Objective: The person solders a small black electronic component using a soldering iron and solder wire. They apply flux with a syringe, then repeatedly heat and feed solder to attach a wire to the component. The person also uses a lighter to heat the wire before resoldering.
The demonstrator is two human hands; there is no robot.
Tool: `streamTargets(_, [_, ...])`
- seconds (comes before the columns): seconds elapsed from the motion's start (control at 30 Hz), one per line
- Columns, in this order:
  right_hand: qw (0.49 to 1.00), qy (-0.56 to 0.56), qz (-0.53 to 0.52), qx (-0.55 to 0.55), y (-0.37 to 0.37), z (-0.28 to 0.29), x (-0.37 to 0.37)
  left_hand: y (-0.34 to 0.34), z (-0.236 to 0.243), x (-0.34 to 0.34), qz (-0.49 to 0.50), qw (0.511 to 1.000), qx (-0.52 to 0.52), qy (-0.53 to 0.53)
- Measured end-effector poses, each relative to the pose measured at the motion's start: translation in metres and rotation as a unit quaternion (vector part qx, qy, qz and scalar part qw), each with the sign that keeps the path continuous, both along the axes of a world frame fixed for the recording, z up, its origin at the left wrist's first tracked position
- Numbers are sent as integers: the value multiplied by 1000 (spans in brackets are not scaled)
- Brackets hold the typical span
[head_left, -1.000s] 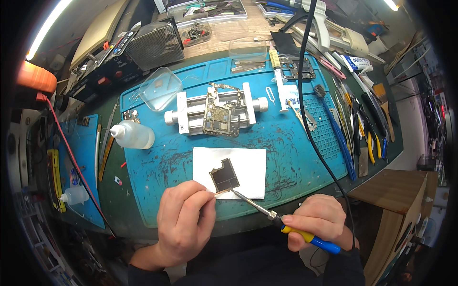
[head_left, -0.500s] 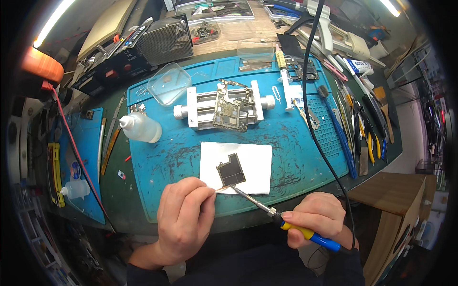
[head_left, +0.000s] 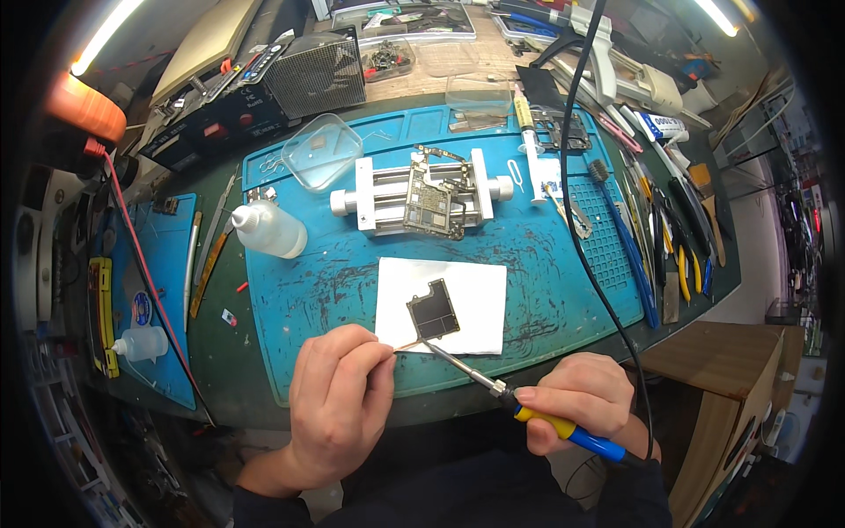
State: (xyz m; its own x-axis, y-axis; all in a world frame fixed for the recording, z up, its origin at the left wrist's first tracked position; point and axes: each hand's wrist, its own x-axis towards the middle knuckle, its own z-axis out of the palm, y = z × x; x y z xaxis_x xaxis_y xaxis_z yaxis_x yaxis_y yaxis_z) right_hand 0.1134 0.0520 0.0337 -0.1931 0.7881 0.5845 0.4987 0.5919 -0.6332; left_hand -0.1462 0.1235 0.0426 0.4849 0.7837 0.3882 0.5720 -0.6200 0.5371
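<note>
My right hand (head_left: 583, 401) grips a soldering iron (head_left: 544, 417) by its yellow and blue handle. The iron's metal tip points up and left to the lower edge of a small black circuit board (head_left: 433, 310). That board lies tilted on a folded white paper (head_left: 482, 308). Between the fingertips of my left hand (head_left: 345, 396) is pinched a thin copper-coloured desoldering wick (head_left: 407, 346). Its far end meets the iron's tip at the board's lower edge. Whether the tip presses on the board or only on the wick is too small to tell.
Beyond the paper, a metal clamp (head_left: 380, 198) holds a larger circuit board (head_left: 433, 201) on the blue mat (head_left: 326, 290). A white squeeze bottle (head_left: 271, 231) and a clear tray (head_left: 321, 151) stand left. A syringe (head_left: 531, 154), brush (head_left: 623, 238) and black cable (head_left: 591, 273) are right.
The whole view has shifted slightly, with the mat and its things appearing a little to the right. Against the board, the iron's tip sits slightly further left. Both hands keep their grips.
</note>
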Motion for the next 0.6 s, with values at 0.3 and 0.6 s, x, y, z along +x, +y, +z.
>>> streamTargets(0.3, [1000,-3,2,-4,1,0,0,0,-1,1,8,1000,-1,-16])
streamTargets(0.6, [1000,-12,-9,-12,6,5,-5,1,-4,2,22,999,-1,-31])
